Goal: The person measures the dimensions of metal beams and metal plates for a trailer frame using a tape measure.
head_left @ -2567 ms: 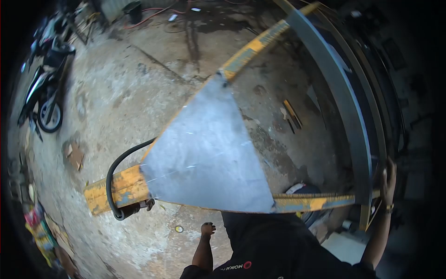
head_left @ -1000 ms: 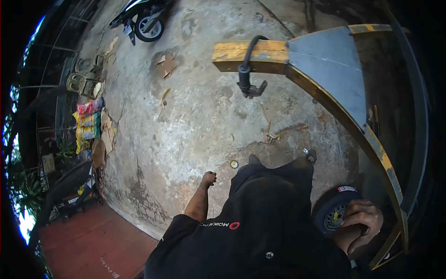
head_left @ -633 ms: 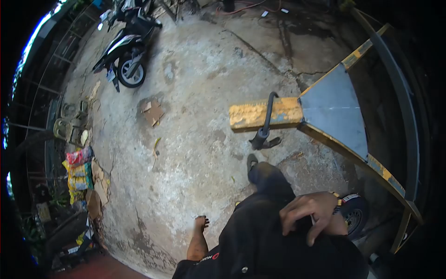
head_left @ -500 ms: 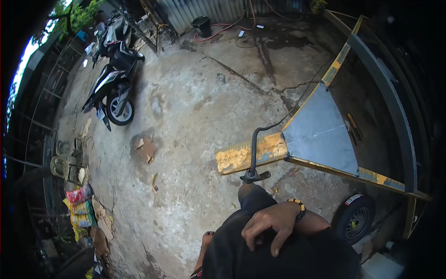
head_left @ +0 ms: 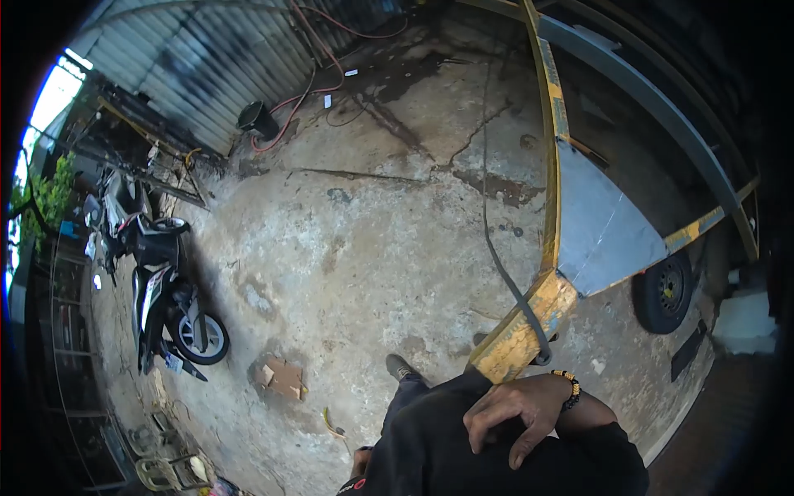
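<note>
My right hand (head_left: 517,413), with a yellow-and-black beaded bracelet (head_left: 569,388) at the wrist, lies over my dark clothing (head_left: 447,438). Its fingers are loosely bent and apart, holding nothing I can see. Low on the other side, only a small part of my left hand (head_left: 361,460) shows beside my body; its fingers are mostly hidden. Just beyond my right hand is the worn yellow beam end (head_left: 523,331) of a metal frame. A dark cable (head_left: 506,277) crosses this beam, ending at a dark fitting I cannot identify. A grey triangular plate (head_left: 604,227) fills the frame's corner.
A spare wheel (head_left: 664,291) lies beneath the frame at right. A motorcycle (head_left: 161,281) stands at left, near flattened cardboard (head_left: 283,378) on the stained concrete. Toward the corrugated wall (head_left: 219,70) are a black bucket (head_left: 258,121) and a red hose (head_left: 332,62).
My view has turned and shifted, so the motorcycle and bucket sit further left and the yellow beam end is nearer my right hand. A shoe now shows ahead of me. My right hand keeps its pose.
</note>
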Action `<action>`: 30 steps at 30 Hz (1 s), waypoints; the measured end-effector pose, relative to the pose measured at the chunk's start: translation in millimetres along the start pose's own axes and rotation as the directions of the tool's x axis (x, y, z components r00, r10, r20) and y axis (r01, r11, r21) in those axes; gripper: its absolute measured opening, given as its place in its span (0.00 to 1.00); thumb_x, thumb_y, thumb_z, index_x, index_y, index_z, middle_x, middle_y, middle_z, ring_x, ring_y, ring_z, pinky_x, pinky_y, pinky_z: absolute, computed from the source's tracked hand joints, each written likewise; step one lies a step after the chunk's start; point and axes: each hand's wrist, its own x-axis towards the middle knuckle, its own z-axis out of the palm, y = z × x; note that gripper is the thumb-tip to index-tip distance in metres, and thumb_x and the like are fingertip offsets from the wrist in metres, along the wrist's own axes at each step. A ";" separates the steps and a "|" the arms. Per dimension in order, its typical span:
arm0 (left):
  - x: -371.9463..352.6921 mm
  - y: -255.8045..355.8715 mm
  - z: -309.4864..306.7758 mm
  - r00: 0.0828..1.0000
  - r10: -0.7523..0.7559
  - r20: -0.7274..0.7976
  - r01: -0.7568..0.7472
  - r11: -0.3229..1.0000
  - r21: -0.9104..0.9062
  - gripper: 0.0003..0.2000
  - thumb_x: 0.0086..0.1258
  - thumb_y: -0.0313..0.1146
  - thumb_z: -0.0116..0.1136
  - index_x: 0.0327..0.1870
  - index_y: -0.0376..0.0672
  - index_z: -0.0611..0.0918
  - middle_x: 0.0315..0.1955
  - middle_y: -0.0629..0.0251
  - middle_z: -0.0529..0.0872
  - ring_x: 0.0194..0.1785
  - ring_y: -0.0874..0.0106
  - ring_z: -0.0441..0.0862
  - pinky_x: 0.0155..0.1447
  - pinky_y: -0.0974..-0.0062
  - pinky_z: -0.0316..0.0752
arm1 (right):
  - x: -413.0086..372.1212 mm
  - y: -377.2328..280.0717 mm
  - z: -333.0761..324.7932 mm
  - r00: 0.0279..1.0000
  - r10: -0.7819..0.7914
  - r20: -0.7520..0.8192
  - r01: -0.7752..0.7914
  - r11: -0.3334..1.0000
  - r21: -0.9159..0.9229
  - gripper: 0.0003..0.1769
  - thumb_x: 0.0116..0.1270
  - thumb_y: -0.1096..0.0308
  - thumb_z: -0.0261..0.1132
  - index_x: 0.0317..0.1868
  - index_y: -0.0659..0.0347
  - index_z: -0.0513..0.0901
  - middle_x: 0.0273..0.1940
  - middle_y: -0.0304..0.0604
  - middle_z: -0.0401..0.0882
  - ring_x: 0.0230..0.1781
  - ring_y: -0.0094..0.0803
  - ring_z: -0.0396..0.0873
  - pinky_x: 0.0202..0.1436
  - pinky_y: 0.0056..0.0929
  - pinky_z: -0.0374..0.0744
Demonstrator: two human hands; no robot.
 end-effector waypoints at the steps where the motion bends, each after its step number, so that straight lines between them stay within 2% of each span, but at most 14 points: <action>1: 28.0 -3.6 -39.1 0.997 0.077 -0.020 -0.075 0.994 0.077 0.16 0.64 0.38 0.62 0.47 0.36 0.82 0.37 0.54 0.86 0.37 0.61 0.85 0.40 0.65 0.80 | 9.8 12.7 8.6 0.997 0.003 -0.072 -0.004 1.000 -0.023 0.26 0.61 0.48 0.71 0.43 0.64 0.78 0.32 0.39 0.74 0.29 0.30 0.74 0.32 0.30 0.73; 3: 67.0 26.8 -107.4 0.993 0.116 0.004 -0.116 0.993 0.007 0.16 0.66 0.40 0.60 0.48 0.38 0.81 0.36 0.57 0.86 0.35 0.62 0.85 0.39 0.63 0.81 | 39.3 37.4 22.8 0.979 0.010 -0.203 -0.029 0.995 -0.091 0.26 0.62 0.47 0.70 0.44 0.64 0.79 0.32 0.39 0.73 0.28 0.29 0.72 0.33 0.30 0.73; 5: 98.4 73.8 -162.6 0.995 0.038 0.091 -0.031 0.996 -0.083 0.16 0.67 0.42 0.58 0.49 0.40 0.79 0.35 0.60 0.86 0.33 0.62 0.85 0.38 0.60 0.81 | 73.7 50.4 39.9 0.942 -0.053 -0.332 0.016 0.993 -0.113 0.27 0.62 0.47 0.70 0.44 0.64 0.79 0.32 0.39 0.72 0.28 0.28 0.72 0.32 0.29 0.72; 6: 138.5 107.7 -194.5 0.978 -0.177 0.110 0.178 0.984 0.001 0.10 0.69 0.38 0.54 0.44 0.43 0.77 0.31 0.60 0.83 0.28 0.64 0.83 0.33 0.60 0.80 | 90.0 57.1 46.7 0.914 -0.100 -0.394 0.051 0.990 -0.134 0.27 0.62 0.47 0.69 0.45 0.64 0.79 0.32 0.38 0.72 0.28 0.28 0.72 0.31 0.29 0.72; 7: 171.7 135.9 -226.2 0.990 -0.049 0.132 0.057 0.997 -0.057 0.09 0.69 0.39 0.54 0.43 0.45 0.77 0.30 0.60 0.83 0.27 0.64 0.83 0.32 0.62 0.80 | 99.7 63.0 50.6 0.896 -0.136 -0.424 0.079 0.986 -0.149 0.27 0.62 0.46 0.69 0.46 0.63 0.79 0.32 0.37 0.72 0.27 0.27 0.71 0.30 0.26 0.71; 9: 217.8 227.0 -276.9 0.997 0.072 0.040 -0.065 0.986 -0.152 0.08 0.68 0.35 0.55 0.44 0.44 0.77 0.27 0.61 0.82 0.25 0.64 0.82 0.28 0.64 0.79 | 109.7 64.8 46.7 0.856 -0.122 -0.502 0.013 0.976 -0.216 0.27 0.62 0.46 0.70 0.46 0.62 0.79 0.32 0.37 0.72 0.27 0.26 0.71 0.30 0.26 0.71; 11: 251.4 319.3 -312.9 0.954 0.299 -0.017 -0.295 0.927 -0.231 0.05 0.68 0.32 0.57 0.39 0.41 0.79 0.24 0.61 0.82 0.23 0.65 0.81 0.23 0.67 0.77 | 115.9 60.4 36.1 0.811 -0.130 -0.570 -0.038 0.961 -0.275 0.26 0.61 0.48 0.71 0.47 0.62 0.79 0.32 0.36 0.72 0.28 0.25 0.71 0.31 0.24 0.71; 12: 258.3 371.0 -321.6 0.935 0.351 -0.045 -0.354 0.926 -0.129 0.09 0.70 0.34 0.53 0.44 0.39 0.79 0.30 0.60 0.83 0.28 0.65 0.83 0.29 0.65 0.80 | 119.2 60.4 29.4 0.774 -0.151 -0.615 -0.044 0.956 -0.290 0.26 0.61 0.49 0.71 0.48 0.62 0.79 0.32 0.36 0.72 0.28 0.25 0.71 0.31 0.24 0.71; 13: 268.8 419.0 -324.6 0.916 0.398 -0.055 -0.401 0.902 -0.159 0.09 0.69 0.34 0.54 0.43 0.39 0.79 0.30 0.60 0.83 0.29 0.66 0.83 0.29 0.67 0.79 | 120.7 61.2 21.9 0.738 -0.167 -0.654 -0.050 0.953 -0.300 0.25 0.61 0.50 0.72 0.48 0.62 0.79 0.32 0.36 0.72 0.28 0.25 0.72 0.31 0.24 0.71; 17: 229.9 595.7 -285.5 0.795 0.606 -0.014 -0.593 0.773 -0.227 0.12 0.69 0.36 0.56 0.44 0.36 0.80 0.31 0.61 0.84 0.30 0.71 0.83 0.32 0.73 0.79 | 121.9 75.6 -23.1 0.618 -0.217 -0.756 -0.093 0.934 -0.345 0.24 0.60 0.53 0.73 0.48 0.62 0.79 0.33 0.36 0.73 0.30 0.24 0.72 0.33 0.24 0.72; 19: 211.9 655.0 -248.1 0.750 0.653 0.107 -0.626 0.752 -0.204 0.13 0.71 0.39 0.55 0.45 0.36 0.80 0.34 0.62 0.85 0.33 0.71 0.83 0.35 0.73 0.80 | 119.3 73.9 -49.8 0.556 -0.222 -0.801 -0.068 0.948 -0.310 0.24 0.60 0.53 0.73 0.47 0.62 0.80 0.33 0.35 0.73 0.31 0.24 0.73 0.35 0.23 0.73; 22: 159.3 734.1 -192.9 0.607 0.721 0.333 -0.731 0.671 -0.121 0.14 0.75 0.41 0.54 0.46 0.37 0.81 0.35 0.63 0.85 0.38 0.72 0.84 0.39 0.73 0.80 | 113.9 50.1 -79.8 0.445 -0.277 -0.851 -0.060 0.939 -0.337 0.24 0.60 0.53 0.73 0.48 0.62 0.81 0.35 0.36 0.74 0.33 0.24 0.73 0.36 0.23 0.73; 26: 133.4 842.2 -142.6 0.442 0.751 0.491 -0.827 0.553 -0.102 0.14 0.76 0.39 0.53 0.49 0.37 0.79 0.38 0.63 0.85 0.41 0.73 0.83 0.42 0.73 0.80 | 104.2 36.6 -110.8 0.110 -0.306 -0.946 0.025 0.952 -0.305 0.25 0.60 0.52 0.73 0.48 0.64 0.81 0.37 0.38 0.76 0.33 0.24 0.73 0.38 0.21 0.72; 30: 86.9 977.5 -110.7 0.242 0.819 0.520 -0.911 0.376 -0.168 0.15 0.77 0.38 0.50 0.52 0.34 0.77 0.40 0.60 0.84 0.45 0.71 0.83 0.48 0.72 0.79 | 94.1 42.1 -153.8 -0.254 -0.284 -0.925 0.020 0.954 -0.299 0.30 0.55 0.50 0.76 0.47 0.66 0.80 0.35 0.39 0.75 0.32 0.23 0.72 0.36 0.18 0.69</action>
